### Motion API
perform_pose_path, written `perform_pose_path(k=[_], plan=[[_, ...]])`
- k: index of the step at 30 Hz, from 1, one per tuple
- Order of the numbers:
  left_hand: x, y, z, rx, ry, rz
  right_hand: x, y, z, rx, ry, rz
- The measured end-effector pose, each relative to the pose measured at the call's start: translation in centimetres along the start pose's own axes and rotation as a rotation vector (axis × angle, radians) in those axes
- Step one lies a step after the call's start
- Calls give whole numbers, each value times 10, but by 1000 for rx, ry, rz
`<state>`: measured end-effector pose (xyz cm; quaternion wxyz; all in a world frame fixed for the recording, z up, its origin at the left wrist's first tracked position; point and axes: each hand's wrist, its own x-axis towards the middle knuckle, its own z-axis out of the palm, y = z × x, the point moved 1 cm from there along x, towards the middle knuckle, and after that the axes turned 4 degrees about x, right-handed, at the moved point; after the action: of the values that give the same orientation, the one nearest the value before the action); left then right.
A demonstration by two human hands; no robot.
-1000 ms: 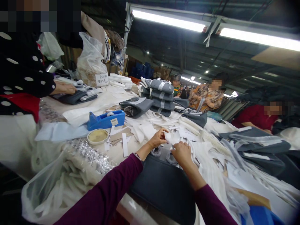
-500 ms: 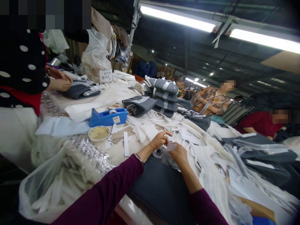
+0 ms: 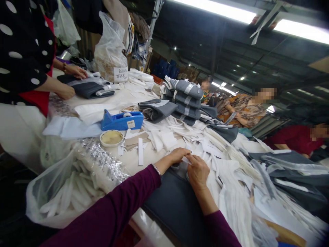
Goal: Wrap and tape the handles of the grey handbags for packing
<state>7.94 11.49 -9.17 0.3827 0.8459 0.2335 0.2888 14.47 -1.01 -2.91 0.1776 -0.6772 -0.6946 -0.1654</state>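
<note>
My left hand and my right hand meet at the fingertips, both closed in a pinch. Between them shows a small white paper slip, partly covered by my fingers. Beneath my wrists lies a dark grey bag with a smooth face. Its upper end, with clear wrapping around the handle parts, is mostly hidden behind my hands.
A blue tape dispenser and a round tub of yellowish paste stand to the left. Wrapped grey bags are stacked further back. White strips cover the right. A co-worker's hand handles another bag.
My left fingers have come down from a raised, bent pose to meet my right fingertips at the slip. The camera view has shifted, moving the surroundings slightly right.
</note>
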Motion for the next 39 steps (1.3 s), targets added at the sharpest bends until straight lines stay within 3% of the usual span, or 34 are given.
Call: perform_pose_path(k=[10, 14, 22, 26, 32, 35, 39], plan=[[-2, 0, 2, 12, -70, -6, -52, -29, -21, 141, 166, -383], [-3, 4, 0, 43, -110, 4, -72, -37, -18, 164, 161, -444], [-2, 11, -3, 94, -178, -15, -88, -45, -24, 227, 134, -506], [-1, 9, -1, 19, -215, 3, -92, -36, -30, 436, 141, -365], [-4, 10, -11, -203, -349, 86, -86, -22, -33, 870, 331, 225], [-7, 13, -21, -236, -414, 116, -88, -21, -31, 911, 366, 233], [-5, 11, -19, -184, -403, 94, -92, -23, -28, 817, 294, 69]])
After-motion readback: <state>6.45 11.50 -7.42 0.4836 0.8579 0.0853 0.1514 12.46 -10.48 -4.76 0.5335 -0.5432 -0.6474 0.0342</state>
